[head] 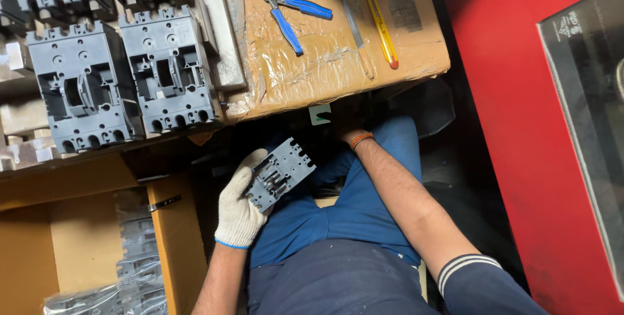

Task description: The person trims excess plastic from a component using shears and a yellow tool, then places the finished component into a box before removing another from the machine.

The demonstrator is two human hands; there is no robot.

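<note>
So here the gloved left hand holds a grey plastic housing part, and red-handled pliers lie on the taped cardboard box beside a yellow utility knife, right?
Not quite: the head view shows the pliers have blue handles, not red. The rest stands: the white-gloved left hand holds the grey plastic housing part, and the pliers lie on the taped cardboard box beside the yellow utility knife.

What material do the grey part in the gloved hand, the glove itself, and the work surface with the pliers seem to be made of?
Grey part: looks like moulded plastic, matte, with crisp ribs and slots.
Glove on the left hand: knitted fabric, probably cotton, off-white with a blue cuff edge.
Work surface: brown cardboard under glossy, wrinkled clear tape.
</note>
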